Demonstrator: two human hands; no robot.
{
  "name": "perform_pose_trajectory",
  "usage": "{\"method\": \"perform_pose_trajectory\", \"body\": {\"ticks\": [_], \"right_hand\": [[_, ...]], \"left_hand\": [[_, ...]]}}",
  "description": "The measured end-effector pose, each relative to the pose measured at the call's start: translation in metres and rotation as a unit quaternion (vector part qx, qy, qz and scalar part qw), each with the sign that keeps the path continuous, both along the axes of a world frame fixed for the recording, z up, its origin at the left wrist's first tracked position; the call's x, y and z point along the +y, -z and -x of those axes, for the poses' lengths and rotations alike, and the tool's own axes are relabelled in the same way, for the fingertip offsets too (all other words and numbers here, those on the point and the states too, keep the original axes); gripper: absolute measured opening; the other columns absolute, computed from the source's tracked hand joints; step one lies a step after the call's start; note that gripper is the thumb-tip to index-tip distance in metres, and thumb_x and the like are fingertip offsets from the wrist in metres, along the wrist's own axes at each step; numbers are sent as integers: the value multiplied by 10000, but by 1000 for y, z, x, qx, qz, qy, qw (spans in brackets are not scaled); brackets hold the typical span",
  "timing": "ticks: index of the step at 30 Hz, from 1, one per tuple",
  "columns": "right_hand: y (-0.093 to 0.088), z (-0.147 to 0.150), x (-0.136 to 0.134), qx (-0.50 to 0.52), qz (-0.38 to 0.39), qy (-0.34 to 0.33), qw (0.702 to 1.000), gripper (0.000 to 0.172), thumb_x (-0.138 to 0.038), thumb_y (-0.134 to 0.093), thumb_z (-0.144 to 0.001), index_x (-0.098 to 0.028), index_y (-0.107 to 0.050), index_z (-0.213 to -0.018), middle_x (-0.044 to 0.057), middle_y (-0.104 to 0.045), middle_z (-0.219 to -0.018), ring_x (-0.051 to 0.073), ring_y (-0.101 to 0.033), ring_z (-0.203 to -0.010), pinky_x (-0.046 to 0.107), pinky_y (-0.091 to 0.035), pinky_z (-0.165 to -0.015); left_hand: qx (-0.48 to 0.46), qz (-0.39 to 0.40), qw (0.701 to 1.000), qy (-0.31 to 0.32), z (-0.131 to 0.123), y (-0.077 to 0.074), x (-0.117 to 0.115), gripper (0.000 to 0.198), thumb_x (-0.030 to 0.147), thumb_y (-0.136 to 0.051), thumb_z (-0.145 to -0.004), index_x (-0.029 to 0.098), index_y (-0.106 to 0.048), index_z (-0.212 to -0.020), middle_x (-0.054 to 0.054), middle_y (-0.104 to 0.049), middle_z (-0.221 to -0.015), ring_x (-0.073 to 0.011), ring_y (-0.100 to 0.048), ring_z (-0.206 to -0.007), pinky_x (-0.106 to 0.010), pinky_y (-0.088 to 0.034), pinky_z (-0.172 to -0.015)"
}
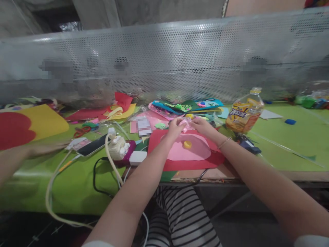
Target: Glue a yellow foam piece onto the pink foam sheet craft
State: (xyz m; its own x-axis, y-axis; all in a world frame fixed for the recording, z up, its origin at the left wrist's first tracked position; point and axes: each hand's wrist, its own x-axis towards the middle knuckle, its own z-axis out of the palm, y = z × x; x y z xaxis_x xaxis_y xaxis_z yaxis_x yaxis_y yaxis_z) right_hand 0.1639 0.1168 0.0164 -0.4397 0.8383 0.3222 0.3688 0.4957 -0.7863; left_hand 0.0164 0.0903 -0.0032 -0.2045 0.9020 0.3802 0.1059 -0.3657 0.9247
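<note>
My left hand and my right hand are close together over the far edge of a red sheet. Between them the fingers of both pinch a small pink packet that looks like clear plastic around something soft. A pink rounded cutout lies on the red sheet below my wrists. On that cutout sits a yellow lump of clay-like material. Just left of my left hand is a light green clay piece. What exactly the packet holds is too small to make out.
A large bottle of orange-yellow liquid stands right of my right hand. Left are a power strip with cables, a phone and red scissors. Another person's arm reaches in. Perforated metal sheeting runs behind the table.
</note>
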Motion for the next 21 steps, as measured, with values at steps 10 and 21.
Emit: {"method": "perform_pose_trajectory", "body": {"ticks": [10, 21], "right_hand": [[8, -2, 12, -24, -53, 21, 998, 298, -432, -526, -697, -163, -538, -570, -30, -423, -504, 88, -343, -502, 247, -261, -508], [5, -9, 14, -21, -33, 32, 999, 298, -443, -556, -638, -159, -541, -551, -23, -458, -496, 83, -350, -484, 237, -267, -482]], "left_hand": [[48, -23, 999, 3, 1, 3, 1, 300, -8, -506, -604, 180, -575, -828, -27, -613, -865, -145, -571, -843, -301, -459, -786], [34, 8, 998, 58, -2, 2, 1, 253, 33, -507, -606, 172, -601, -796, -11, -616, -795, -141, -573, -790, -273, -442, -762]]}}
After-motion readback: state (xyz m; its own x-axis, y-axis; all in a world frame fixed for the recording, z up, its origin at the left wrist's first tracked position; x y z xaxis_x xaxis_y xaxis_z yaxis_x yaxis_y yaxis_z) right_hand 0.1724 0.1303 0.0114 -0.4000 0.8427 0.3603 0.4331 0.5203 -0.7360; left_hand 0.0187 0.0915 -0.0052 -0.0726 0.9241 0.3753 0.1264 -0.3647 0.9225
